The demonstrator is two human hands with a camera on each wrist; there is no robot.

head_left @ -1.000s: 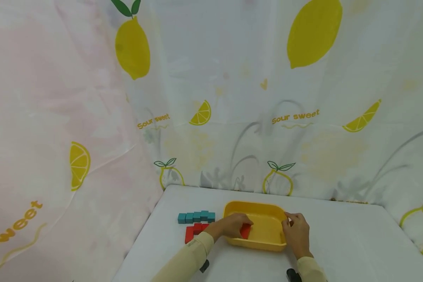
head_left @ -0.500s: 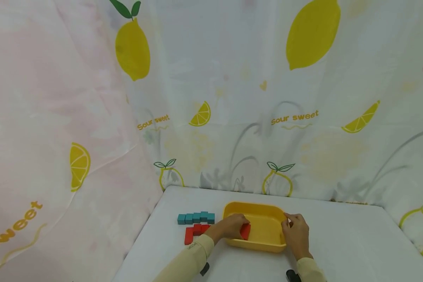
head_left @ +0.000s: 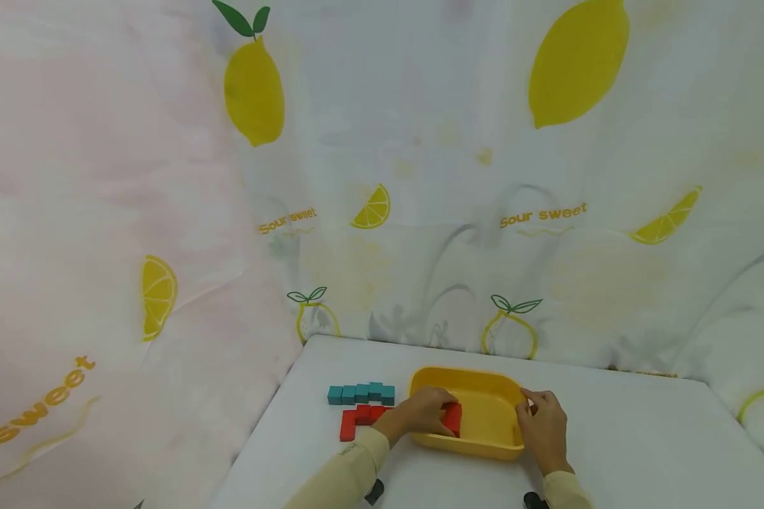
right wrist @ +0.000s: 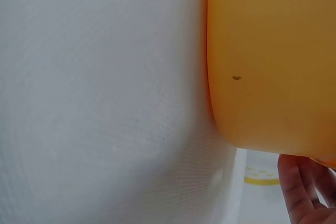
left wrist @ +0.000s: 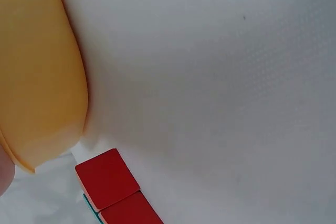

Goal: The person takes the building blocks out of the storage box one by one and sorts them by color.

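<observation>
A yellow plastic tray [head_left: 484,447] with raised sides lies on the white table. My left hand [head_left: 425,410] reaches over its left side and holds a red block [head_left: 453,419] low inside, thumb and fingers round it. At the tray's right wall my right hand [head_left: 545,430] pinches the rim near the far corner. In the right wrist view, the fingers [right wrist: 296,187] sit against the tray's outer wall [right wrist: 273,66]. The left wrist view catches only a sliver of the left hand at its edge, beside the tray wall [left wrist: 42,77].
Left of the tray, several teal blocks [head_left: 361,394] stand in a row. In front of them, red blocks [head_left: 348,425] form a bent line, partly covered by the left forearm. A lemon-print curtain [head_left: 420,212] hangs behind the white table [head_left: 624,438].
The head view has shifted slightly, so everything appears a little further right. A bit more of the red block shows beside the left fingers. The right hand stays on the rim.
</observation>
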